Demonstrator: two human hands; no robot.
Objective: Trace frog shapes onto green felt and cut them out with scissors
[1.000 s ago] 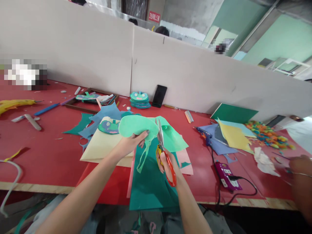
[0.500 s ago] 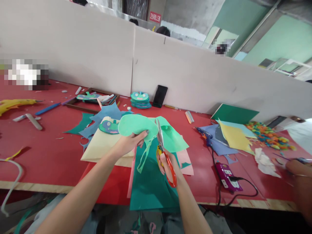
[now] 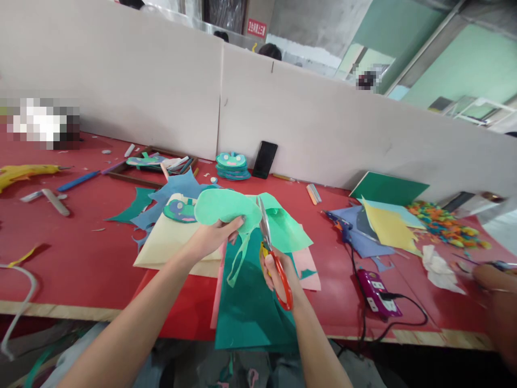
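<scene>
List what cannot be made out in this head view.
- Right hand: its fingers are partly hidden by the red scissors handles.
- Pixelated patch at left: whatever lies there is blurred out.
- Another person's hand: cut off by the right edge, motion-blurred.

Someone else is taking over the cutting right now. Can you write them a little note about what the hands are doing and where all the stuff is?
Left hand: pinches the light green foam shape, lifted above the red table.
Right hand: grips the red-handled scissors, blades up at the shape's right edge.
Done: most of the outline is cut; a thin offcut strip dangles below.
Left: the edge at the blades, joined to the light green sheet.
Nearby: dark green sheet underneath, finished frog faces by the wall, glue gun to the right. Another person's hand works at far right.
</scene>
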